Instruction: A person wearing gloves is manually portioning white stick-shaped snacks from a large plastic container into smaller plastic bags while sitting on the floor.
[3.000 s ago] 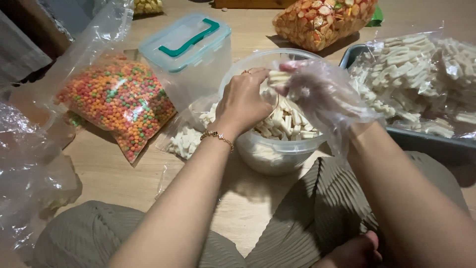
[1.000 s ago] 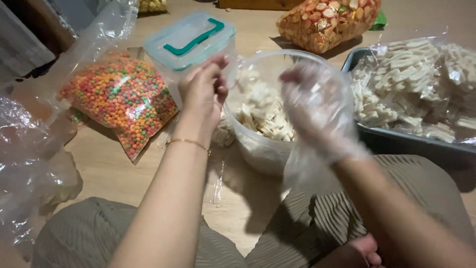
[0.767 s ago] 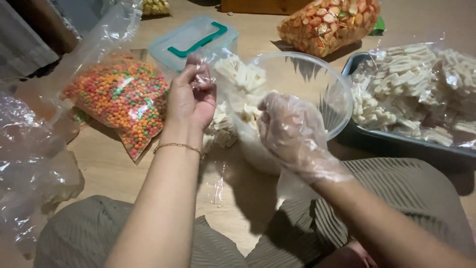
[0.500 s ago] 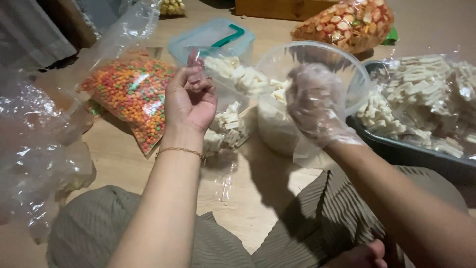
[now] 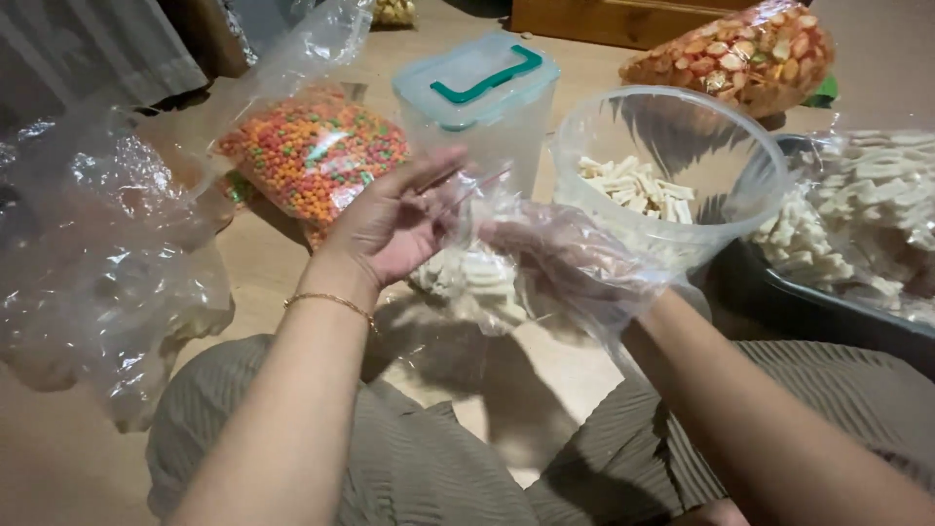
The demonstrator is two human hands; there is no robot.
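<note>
My left hand [image 5: 394, 226], bare with a thin gold bracelet at the wrist, holds the upper edge of a small clear plastic bag [image 5: 472, 278] part-filled with pale stick-shaped snacks. My right hand [image 5: 560, 263], covered by a loose clear plastic glove, is at the same bag's mouth and grips it from the right. Just behind the hands stands a clear round tub [image 5: 672, 170] with more of the pale sticks at its bottom.
A clear box with a teal-handled lid [image 5: 482, 93] stands behind the bag. A bag of small orange and green balls [image 5: 312, 151] lies left of it, an orange cracker bag [image 5: 740, 58] at the back. A tray of bagged pale sticks [image 5: 857, 234] is at right; crumpled clear plastic [image 5: 97, 253] at left.
Both hands left the tub, where they had been among the sticks, and came together in front of it on the small bag. The view shifted so everything sits more to the right.
</note>
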